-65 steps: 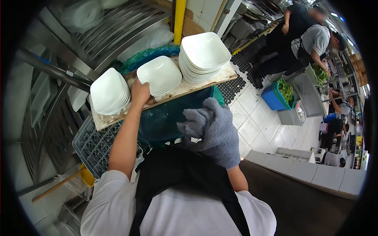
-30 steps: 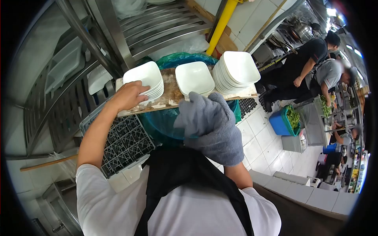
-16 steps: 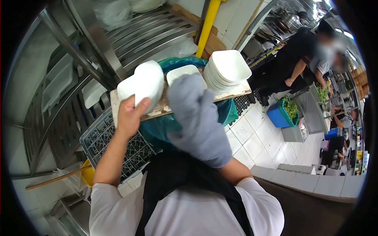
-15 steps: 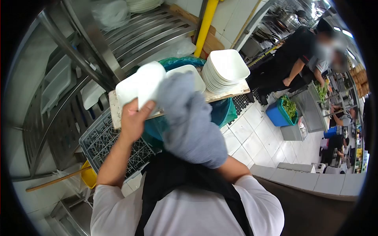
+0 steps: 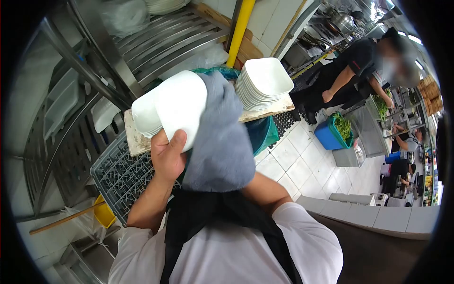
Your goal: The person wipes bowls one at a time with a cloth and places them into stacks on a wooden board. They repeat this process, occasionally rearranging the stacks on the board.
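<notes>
My left hand grips a white square dish by its near edge, thumb on the face. The dish is tilted, its broad side towards me. A grey cloth, somewhat blurred, hangs over my right hand and hides its fingers; it touches the dish's right edge. Behind the held dish, a stack of white dishes stands on the left end of a worn board. A taller dish stack stands on the board's right end. The cloth covers the board's middle.
Below the board lies a grey dish crate, beside a bin with a green liner. A metal slatted rack and a yellow pole stand behind. At right, a person in dark clothes works near a blue bin with greens.
The dish in my left hand has turned to show more of its broad face. The cloth has shifted slightly and now hides the dish that showed between the stacks.
</notes>
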`<state>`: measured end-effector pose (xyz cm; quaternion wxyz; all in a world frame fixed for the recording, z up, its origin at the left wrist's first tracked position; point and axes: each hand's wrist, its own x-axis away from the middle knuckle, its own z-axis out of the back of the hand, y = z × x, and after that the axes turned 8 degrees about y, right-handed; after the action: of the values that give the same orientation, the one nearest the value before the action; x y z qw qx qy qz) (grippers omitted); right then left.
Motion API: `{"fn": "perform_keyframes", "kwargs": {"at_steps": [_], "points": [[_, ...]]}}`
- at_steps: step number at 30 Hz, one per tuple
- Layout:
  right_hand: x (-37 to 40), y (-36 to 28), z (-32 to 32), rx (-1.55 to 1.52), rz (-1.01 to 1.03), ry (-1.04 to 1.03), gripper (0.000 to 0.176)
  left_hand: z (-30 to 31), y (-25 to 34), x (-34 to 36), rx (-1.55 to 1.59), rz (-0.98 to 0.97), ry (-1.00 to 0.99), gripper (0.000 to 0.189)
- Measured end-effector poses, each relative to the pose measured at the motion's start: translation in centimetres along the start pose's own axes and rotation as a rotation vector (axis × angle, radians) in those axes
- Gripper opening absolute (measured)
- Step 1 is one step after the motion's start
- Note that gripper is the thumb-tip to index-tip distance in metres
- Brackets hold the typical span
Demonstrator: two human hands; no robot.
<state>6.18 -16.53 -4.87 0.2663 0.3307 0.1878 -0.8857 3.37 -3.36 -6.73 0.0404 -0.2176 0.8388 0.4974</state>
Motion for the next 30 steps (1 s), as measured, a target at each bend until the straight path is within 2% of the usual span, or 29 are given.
{"fn": "perform_keyframes", "kwargs": {"at_steps": [2, 6, 7, 10, 11, 12, 14, 15, 16, 18, 19, 20, 22, 26, 28, 30], "points": [[0.5, -1.3, 0.2, -0.005, 0.025, -0.007, 0.08, 0.8, -0.7, -0.1, -0.142, 0.068, 0.059, 0.03], [-2.0, 1.0, 0.0, -0.095, -0.027, 0.081, 0.078, -0.1, -1.0, 1.0, -0.214, -0.058, -0.063, 0.028], [-2.7, 2.4, 0.0, -0.144, -0.057, 0.108, 0.078, 1.1, -0.9, 1.3, -0.139, 0.041, -0.171, 0.029], [-3.2, 4.8, -0.1, -0.27, -0.121, 0.15, 0.077, 0.7, 0.1, 1.3, -0.017, 0.071, -0.237, 0.03], [-3.3, 5.1, 0.1, -0.308, -0.135, 0.159, 0.076, 0.9, -0.6, 0.7, 0.184, 0.085, -0.265, 0.037], [-3.1, 5.2, 0.3, -0.332, -0.146, 0.163, 0.076, 1.1, -0.8, 0.2, 0.187, 0.082, -0.265, 0.037], [-2.5, 5.2, 1.1, -0.373, -0.168, 0.17, 0.075, 1.5, -0.9, -0.6, 0.312, 0.217, -0.127, 0.048], [-2.6, 4.9, 1.8, -0.379, -0.184, 0.173, 0.075, 2.3, -1.8, -1.0, 0.176, 0.192, -0.104, 0.054], [-2.7, 4.7, 2.6, -0.371, -0.202, 0.174, 0.074, 2.6, -2.5, -1.1, 0.172, 0.192, -0.098, 0.054], [-2.7, 4.5, 3.8, -0.287, -0.21, 0.174, 0.073, 2.3, -3.6, -1.1, -0.237, 0.325, 0.196, 0.056], [-3.0, 5.1, 3.0, -0.14, -0.151, 0.185, 0.055, 1.5, -3.4, -0.5, -0.212, 0.413, 0.242, 0.056], [-2.2, 4.8, 3.3, -0.075, -0.135, 0.144, 0.057, 1.3, -2.8, -0.1, -0.212, 0.417, 0.245, 0.056], [-1.0, 3.5, 3.6, 0.018, -0.078, 0.02, 0.06, 0.9, -1.7, 0.4, 0.306, 0.708, 0.068, 0.055], [0.9, 1.0, 4.3, 0.044, 0.051, -0.258, 0.067, 1.4, -3.0, -0.2, 0.317, 0.806, 0.218, 0.055], [0.6, 1.0, 4.6, 0.039, 0.082, -0.352, 0.07, 2.2, -3.5, -0.1, 0.283, 0.831, 0.222, 0.052], [-0.6, 1.4, 5.4, 0.028, 0.083, -0.384, 0.072, 3.3, -4.3, 0.2, 0.21, 0.796, 0.143, 0.05]]}}
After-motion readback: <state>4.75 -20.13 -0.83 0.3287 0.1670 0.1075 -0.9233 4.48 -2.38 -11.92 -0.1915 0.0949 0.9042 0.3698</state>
